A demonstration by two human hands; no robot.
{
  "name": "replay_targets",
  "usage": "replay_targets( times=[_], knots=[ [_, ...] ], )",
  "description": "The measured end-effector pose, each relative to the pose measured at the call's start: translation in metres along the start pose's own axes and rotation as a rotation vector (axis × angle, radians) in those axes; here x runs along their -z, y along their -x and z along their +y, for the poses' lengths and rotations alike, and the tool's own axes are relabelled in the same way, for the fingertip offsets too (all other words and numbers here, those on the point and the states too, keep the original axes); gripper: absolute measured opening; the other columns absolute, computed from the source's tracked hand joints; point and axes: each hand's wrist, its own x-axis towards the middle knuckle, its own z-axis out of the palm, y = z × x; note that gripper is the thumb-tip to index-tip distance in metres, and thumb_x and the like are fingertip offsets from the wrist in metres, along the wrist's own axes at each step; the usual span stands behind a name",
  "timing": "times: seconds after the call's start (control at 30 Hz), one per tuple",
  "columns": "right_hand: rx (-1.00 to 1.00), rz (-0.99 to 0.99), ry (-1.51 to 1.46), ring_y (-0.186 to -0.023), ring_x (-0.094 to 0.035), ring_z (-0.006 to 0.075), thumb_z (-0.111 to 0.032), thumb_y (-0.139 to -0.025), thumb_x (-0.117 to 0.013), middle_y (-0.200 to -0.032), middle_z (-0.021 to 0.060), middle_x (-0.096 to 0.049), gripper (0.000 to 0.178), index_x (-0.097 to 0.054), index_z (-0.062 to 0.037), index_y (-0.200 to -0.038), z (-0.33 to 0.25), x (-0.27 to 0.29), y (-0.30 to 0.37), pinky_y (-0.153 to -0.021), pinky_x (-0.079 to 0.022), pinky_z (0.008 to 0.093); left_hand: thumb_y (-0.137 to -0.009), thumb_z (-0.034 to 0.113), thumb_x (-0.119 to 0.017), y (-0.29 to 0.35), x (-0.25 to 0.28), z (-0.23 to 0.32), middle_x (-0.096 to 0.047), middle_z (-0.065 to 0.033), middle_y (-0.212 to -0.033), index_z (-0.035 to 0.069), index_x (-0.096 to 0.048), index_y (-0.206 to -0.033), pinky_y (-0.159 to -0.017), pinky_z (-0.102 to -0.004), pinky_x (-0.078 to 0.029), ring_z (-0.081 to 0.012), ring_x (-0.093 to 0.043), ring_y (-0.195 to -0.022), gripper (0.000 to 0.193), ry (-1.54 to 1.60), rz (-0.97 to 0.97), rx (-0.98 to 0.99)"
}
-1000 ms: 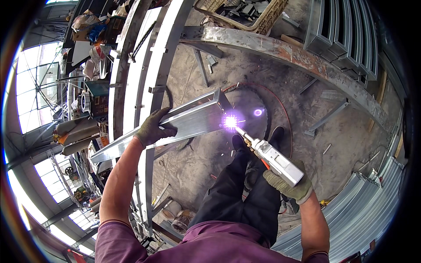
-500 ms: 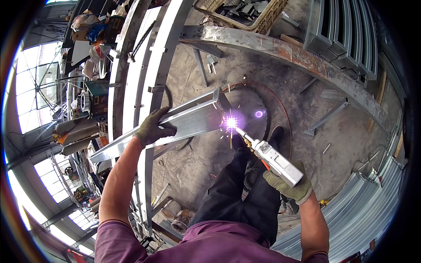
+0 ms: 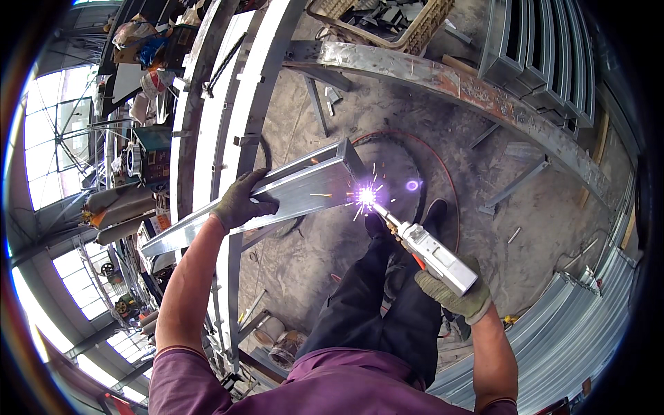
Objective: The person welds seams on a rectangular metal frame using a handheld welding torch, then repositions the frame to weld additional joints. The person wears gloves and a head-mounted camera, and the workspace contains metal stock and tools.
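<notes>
My gloved left hand is closed round a long silver metal frame, which slants up to the right from the rail on the left. In my gloved right hand is a white and silver handheld welding torch, pointed up and left. Its nozzle meets the lower corner of the frame's near end. A bright violet-white glow with flying sparks hides the exact contact point. The fingers under the torch body are partly hidden.
Long steel rails run along the left. A rusty steel beam crosses the far side, with a crate of dark scraps beyond. Stacked metal frames stand far right; silver sheets lie near right. An orange hose curves across the floor.
The glow and torch tip have shifted very slightly right and down along the frame's end, and the sparks spray differently. My left hand and the frame stay in place.
</notes>
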Motion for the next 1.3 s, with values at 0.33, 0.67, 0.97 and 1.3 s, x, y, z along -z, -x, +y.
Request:
replay_targets(
  times=[0.33,0.67,0.97,1.3],
  knots=[
    [-0.010,0.031,0.378,-0.092,-0.084,0.0247,-0.023,-0.093,-0.091,-0.100,0.0116,-0.085,0.027,-0.084,-0.0067,-0.113,0.016,-0.021,0.013,-0.081,-0.066,0.0369,-0.077,0.033,-0.103,0.001,0.002,0.008,-0.065,-0.0254,-0.152,0.003,-0.053,-0.164,-0.121,-0.0449,-0.054,-0.0386,-0.064,-0.143,0.104,-0.034,0.002,-0.015],
    [-0.105,0.122,0.188,-0.091,-0.083,0.0199,-0.018,-0.093,-0.092,-0.101,0.0094,-0.085,0.030,-0.081,-0.0037,-0.117,0.018,-0.012,0.030,-0.079,-0.066,0.0356,-0.065,0.045,-0.105,0.045,-0.053,0.005,-0.051,-0.0256,-0.163,0.002,-0.028,-0.174,-0.126,-0.0546,-0.041,-0.0463,-0.052,-0.146,0.140,-0.531,0.421,-0.177],
    [-0.194,0.079,-0.039,-0.098,-0.084,0.0189,-0.014,-0.095,-0.089,-0.111,0.0086,-0.086,0.034,-0.079,-0.0007,-0.125,0.014,0.002,0.032,-0.082,-0.068,0.0349,-0.062,0.045,-0.104,0.035,-0.083,0.007,-0.051,-0.0279,-0.159,-0.005,-0.029,-0.169,-0.125,-0.0574,-0.038,-0.0485,-0.050,-0.145,0.140,-0.648,0.600,-0.146],
    [0.266,0.089,0.321,-0.093,-0.083,0.0226,-0.011,-0.093,-0.092,-0.103,0.0081,-0.085,0.026,-0.082,-0.0050,-0.117,-0.020,0.015,0.002,-0.080,-0.066,0.0358,-0.064,0.035,-0.094,0.027,-0.090,0.004,-0.056,-0.0263,-0.144,-0.004,-0.036,-0.163,-0.123,-0.0602,-0.037,-0.0463,-0.053,-0.137,0.121,-0.663,0.649,-0.083]
  ],
)
